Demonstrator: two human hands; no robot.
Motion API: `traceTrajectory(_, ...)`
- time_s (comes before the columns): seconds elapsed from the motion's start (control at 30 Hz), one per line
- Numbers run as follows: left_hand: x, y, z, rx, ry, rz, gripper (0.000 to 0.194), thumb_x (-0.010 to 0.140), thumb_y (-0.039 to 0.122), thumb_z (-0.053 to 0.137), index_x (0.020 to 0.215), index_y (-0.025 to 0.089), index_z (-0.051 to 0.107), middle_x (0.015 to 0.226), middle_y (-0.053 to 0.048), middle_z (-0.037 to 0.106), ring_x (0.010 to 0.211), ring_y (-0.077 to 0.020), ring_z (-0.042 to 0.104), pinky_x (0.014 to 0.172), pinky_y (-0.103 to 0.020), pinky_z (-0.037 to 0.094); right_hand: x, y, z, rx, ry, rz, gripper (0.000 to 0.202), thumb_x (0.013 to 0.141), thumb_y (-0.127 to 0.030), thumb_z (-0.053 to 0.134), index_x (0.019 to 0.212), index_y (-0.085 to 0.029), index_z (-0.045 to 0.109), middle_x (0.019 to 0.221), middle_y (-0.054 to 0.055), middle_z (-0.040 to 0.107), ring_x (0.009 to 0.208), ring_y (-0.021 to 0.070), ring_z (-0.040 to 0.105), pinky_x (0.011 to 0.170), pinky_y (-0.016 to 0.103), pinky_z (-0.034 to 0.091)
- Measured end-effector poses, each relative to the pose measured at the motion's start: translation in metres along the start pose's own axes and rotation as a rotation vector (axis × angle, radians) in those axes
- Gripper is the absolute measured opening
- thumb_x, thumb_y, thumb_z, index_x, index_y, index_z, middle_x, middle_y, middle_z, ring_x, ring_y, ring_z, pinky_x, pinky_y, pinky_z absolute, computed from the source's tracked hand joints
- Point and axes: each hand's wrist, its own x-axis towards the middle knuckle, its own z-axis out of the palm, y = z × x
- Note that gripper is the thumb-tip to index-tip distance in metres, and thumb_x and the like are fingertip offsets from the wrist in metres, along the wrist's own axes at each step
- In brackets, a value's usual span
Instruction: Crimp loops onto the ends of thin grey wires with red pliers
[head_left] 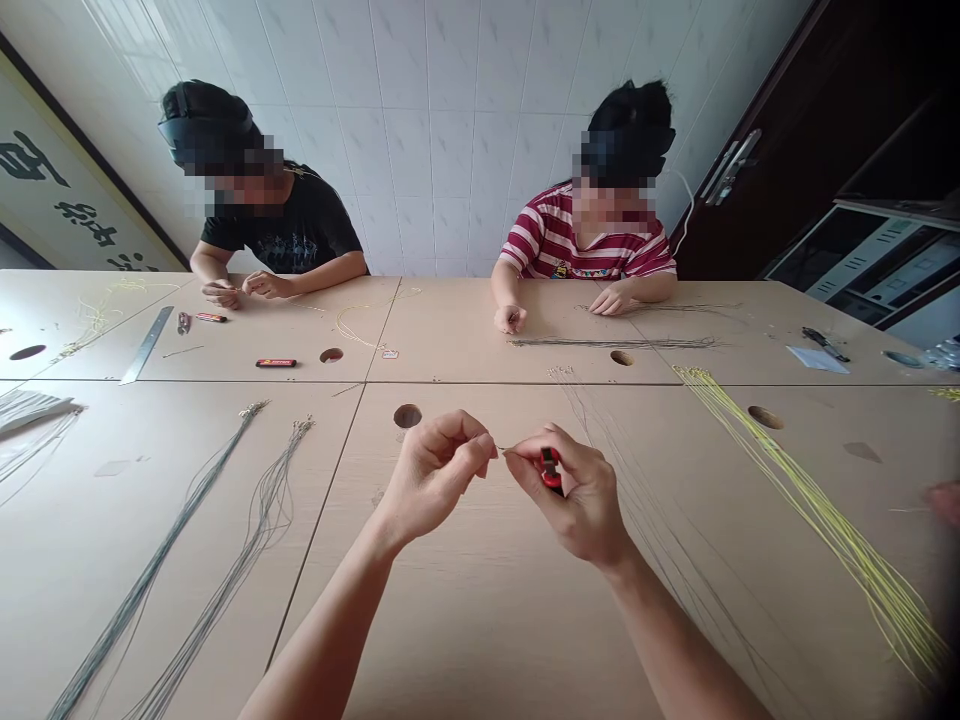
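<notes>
1. Thin dark strand, wire-like, bridges the small gap between the two sets of fingertips, above the pale wood-grain table; its finer detail is too small for me to make out.
2. I see the left hand pinching one side of it between thumb and finger.
3. Opposite, the right hand pinches the other side while its curled fingers also hold a red, dark-topped, lighter-like tool.
4. My judgement: so little strand shows that it could slip away if either pinch slackens, and the tool crowding the right hand could cause that. A hard pull might snap it.
5. Fine loose grey wires run beside the right forearm; a swinging elbow could snag them.
6. Farther right lies a yellow-green wire bundle; two grey wire bundles lie to the left.
7. Just beyond the left hand, a round dark table hole could swallow a dropped piece. Across sit two co-workers, in a black T-shirt and a red-and-white striped shirt.
</notes>
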Motion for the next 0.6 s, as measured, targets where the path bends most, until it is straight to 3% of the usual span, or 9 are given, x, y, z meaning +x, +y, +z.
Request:
traceTrajectory(0.1, -0.0004, 0.0001, -0.0001, 0.010, -0.005, -0.001, 0.023, 0.085, 0.020, 0.052, 0.063, 0.018, 0.052, 0.059, 0.003, 0.052, 0.045, -0.0053, 0.038, 0.043, -0.021, 0.032, 0.0014, 0.0041, -0.0023, -0.202, 0.048, -0.245, 0.018, 0.084, -0.004, 0.057, 0.086, -0.022, 0.059, 0.066, -0.003, 0.054, 0.063, 0.0126, 0.041, 0.063, 0.029, 0.037)
traceTrajectory(0.2, -0.0007, 0.0009, 0.0001, 0.021, -0.017, -0.018, 0.022, 0.084, 0.019, 0.052, 0.062, 0.018, 0.053, 0.058, 0.003, 0.051, 0.046, -0.0056, 0.039, 0.043, -0.021, 0.031, 0.0030, 0.0055, -0.0044, -0.310, 0.096, -0.375, 0.025, 0.081, 0.002, 0.055, 0.091, -0.021, 0.059, 0.063, -0.003, 0.054, 0.063, 0.0135, 0.039, 0.064, 0.030, 0.037)
traceTrajectory(0.6, -0.0006, 0.0019, -0.0001, 0.027, -0.020, 0.002, 0.022, 0.085, 0.019, 0.052, 0.063, 0.018, 0.053, 0.060, 0.004, 0.053, 0.046, -0.0055, 0.039, 0.044, -0.021, 0.032, 0.0039, 0.0013, -0.0059, -0.394, 0.128, -0.443, 0.026, 0.082, 0.001, 0.055, 0.093, -0.021, 0.061, 0.062, -0.002, 0.058, 0.061, 0.0136, 0.042, 0.064, 0.031, 0.038)
